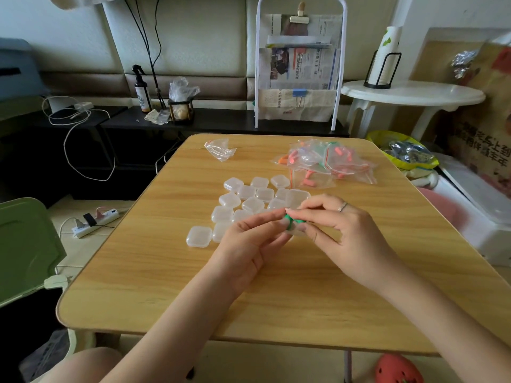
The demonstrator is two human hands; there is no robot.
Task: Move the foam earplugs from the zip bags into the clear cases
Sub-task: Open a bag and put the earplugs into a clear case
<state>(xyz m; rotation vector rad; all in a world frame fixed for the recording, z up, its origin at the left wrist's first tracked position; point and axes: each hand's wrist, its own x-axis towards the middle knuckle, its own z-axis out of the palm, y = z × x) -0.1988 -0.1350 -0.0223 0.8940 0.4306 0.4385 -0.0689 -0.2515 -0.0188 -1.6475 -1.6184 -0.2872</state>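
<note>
My left hand (250, 244) and my right hand (340, 230) meet above the middle of the wooden table (166, 272). Together they hold an open clear case (297, 200) with green foam earplugs (290, 221) between the fingertips; its lid stands up behind my fingers. Several shut clear cases (237, 203) lie in a cluster just beyond my hands. A heap of zip bags (329, 161) with pink, orange and green earplugs lies at the far right of the table. One empty zip bag (219, 149) lies at the far left.
A newspaper rack (300, 67) stands behind the table, and a white round side table (412, 94) stands to the right. A green chair (25, 244) and a power strip (95, 221) are on the left. A yellow bag (401, 150) sits beside the table's far right corner.
</note>
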